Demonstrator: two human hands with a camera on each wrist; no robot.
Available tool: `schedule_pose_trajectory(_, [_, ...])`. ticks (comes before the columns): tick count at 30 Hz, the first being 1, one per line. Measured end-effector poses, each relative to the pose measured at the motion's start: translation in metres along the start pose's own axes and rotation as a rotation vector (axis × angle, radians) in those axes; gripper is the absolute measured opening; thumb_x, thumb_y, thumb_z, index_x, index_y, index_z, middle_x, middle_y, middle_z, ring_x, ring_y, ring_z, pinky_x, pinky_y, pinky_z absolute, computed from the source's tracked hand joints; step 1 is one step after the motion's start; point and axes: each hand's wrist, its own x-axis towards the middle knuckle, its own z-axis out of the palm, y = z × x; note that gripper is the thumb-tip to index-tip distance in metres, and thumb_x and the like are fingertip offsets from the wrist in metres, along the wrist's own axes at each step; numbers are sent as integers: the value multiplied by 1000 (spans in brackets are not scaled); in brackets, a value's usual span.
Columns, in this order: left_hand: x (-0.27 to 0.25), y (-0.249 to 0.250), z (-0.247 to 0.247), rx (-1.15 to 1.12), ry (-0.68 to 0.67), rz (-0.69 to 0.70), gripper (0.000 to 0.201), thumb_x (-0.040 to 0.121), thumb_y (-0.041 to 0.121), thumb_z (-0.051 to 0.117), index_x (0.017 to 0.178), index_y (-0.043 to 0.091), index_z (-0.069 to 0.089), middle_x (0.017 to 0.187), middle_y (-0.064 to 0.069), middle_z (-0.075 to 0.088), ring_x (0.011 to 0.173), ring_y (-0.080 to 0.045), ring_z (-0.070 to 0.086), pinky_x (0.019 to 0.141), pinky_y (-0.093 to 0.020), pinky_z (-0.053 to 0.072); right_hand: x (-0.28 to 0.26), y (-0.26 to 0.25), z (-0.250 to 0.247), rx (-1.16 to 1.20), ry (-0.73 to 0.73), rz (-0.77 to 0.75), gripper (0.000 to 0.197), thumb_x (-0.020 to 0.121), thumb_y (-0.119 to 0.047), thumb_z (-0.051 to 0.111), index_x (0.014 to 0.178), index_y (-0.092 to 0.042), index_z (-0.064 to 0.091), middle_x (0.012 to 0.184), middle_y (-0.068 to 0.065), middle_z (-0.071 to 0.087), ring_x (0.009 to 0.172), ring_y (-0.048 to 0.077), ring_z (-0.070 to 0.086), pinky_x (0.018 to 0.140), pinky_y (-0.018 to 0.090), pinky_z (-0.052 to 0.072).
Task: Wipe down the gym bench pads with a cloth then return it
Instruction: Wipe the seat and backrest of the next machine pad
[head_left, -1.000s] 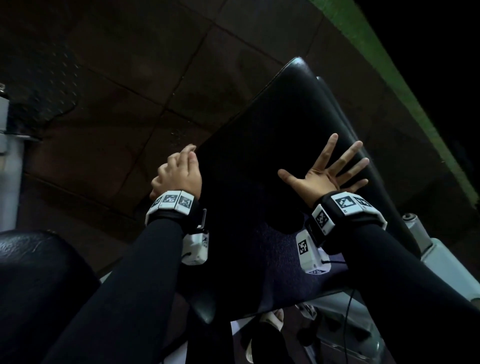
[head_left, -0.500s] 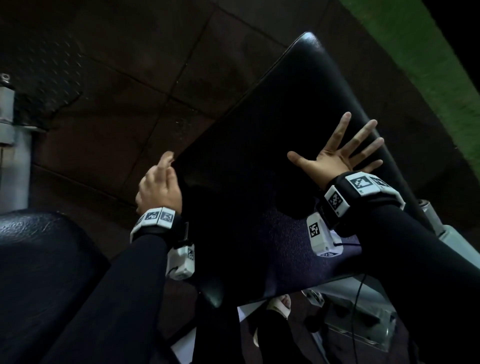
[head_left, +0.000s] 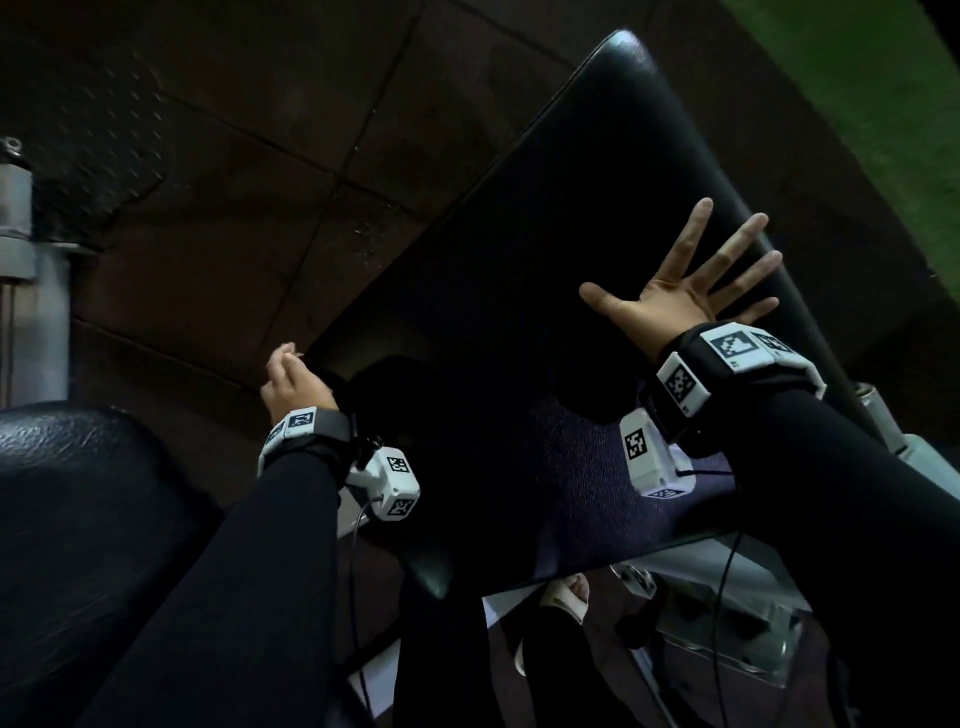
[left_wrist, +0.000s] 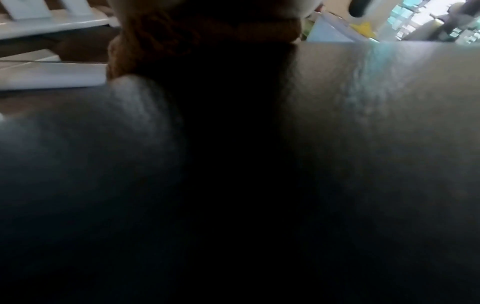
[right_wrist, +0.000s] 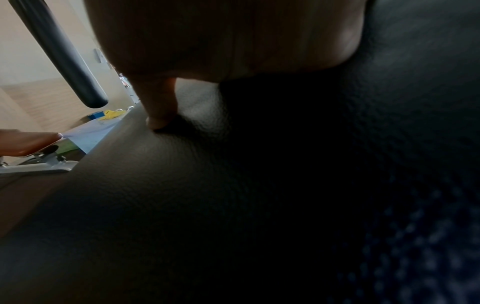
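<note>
Our right hand (head_left: 675, 299) lies spread flat on the bench pad (head_left: 597, 218); our left hand (head_left: 293, 384) curls at its left edge, seemingly gripping a dark cloth (head_left: 332, 382). We should press evenly, overlapping strokes.

Black padded bench pad (head_left: 597, 218), tilted; dark cloth (head_left: 571, 467) on lower end.

My head view is dim and underexposed, with straight floor seams bowing toward the edges. A faint sheen catches the bench pad (head_left: 597, 171) at 12 o'clock. Both wrist views are dark, blurred and grainy, with daylight showing only along the top, from 9 to 2 o'clock.
</note>
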Motion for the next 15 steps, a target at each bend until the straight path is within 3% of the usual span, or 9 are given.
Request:
schedule_pose_trajectory(2, [1, 0, -2, -24, -7, 18, 42, 103, 22, 21, 137, 19, 45, 143, -3, 43, 109, -19, 44, 77, -4, 23, 2, -1, 0, -16, 6, 20, 121, 57, -82, 54, 130, -45, -34, 142, 7, -36, 132, 37, -23, 92, 46, -29])
schedule_pose_trajectory(3, [3, 0, -3, -14, -16, 13, 42, 104, 23, 20, 140, 20, 42, 145, -4, 40, 116, -20, 43, 82, -4, 23, 3, -1, 0, -28, 6, 31, 122, 53, -85, 50, 129, -44, -36, 143, 10, -38, 132, 40, -27, 94, 53, -28])
schedule_pose_trajectory(5, [5, 2, -4, -2, -41, -41, 43, 104, 26, 18, 144, 23, 35, 149, -3, 34, 132, -19, 33, 97, -14, 22, 4, -1, -1, -27, -44, 58, 121, 52, -86, 45, 132, -40, -34, 149, 15, -31, 136, 44, -17, 102, 58, -19])
schedule_pose_trajectory(6, [3, 2, -4, -29, -40, -51, 44, 104, 28, 19, 144, 23, 35, 149, 0, 35, 133, -18, 32, 99, -16, 22, 4, 0, -2, -14, -81, 60, 119, 57, -83, 48, 136, -38, -30, 152, 16, -24, 138, 43, -9, 105, 55, -15])
schedule_pose_trajectory(8, [-8, -3, -3, -182, 34, -10, 42, 103, 27, 23, 142, 21, 40, 144, -1, 44, 125, -17, 40, 90, -5, 28, 3, 1, -4, -1, -124, 54, 113, 68, -76, 53, 143, -34, -19, 155, 15, -11, 139, 40, 3, 109, 47, -5])
schedule_pose_trajectory(10, [-29, -19, 1, -304, 117, 7, 41, 104, 25, 27, 142, 19, 41, 140, -8, 48, 121, -19, 46, 80, 2, 30, 3, 0, -6, -5, -134, 47, 117, 66, -77, 52, 143, -31, -22, 155, 16, -14, 139, 43, 2, 111, 52, -2])
schedule_pose_trajectory(13, [-81, -59, 11, -290, 111, -129, 42, 104, 31, 26, 144, 22, 36, 139, -20, 46, 122, -33, 47, 97, -26, 36, 0, -2, -9, -53, -71, 23, 123, 55, -86, 44, 139, -33, -28, 150, 19, -28, 136, 50, -16, 106, 67, -7])
schedule_pose_trajectory(15, [-116, -79, 17, -228, 107, -121, 43, 104, 29, 26, 145, 20, 35, 136, -25, 46, 120, -38, 47, 101, -35, 36, -4, -3, -12, -73, -41, 3, 122, 58, -86, 45, 140, -32, -27, 147, 21, -33, 134, 52, -22, 102, 71, -9])
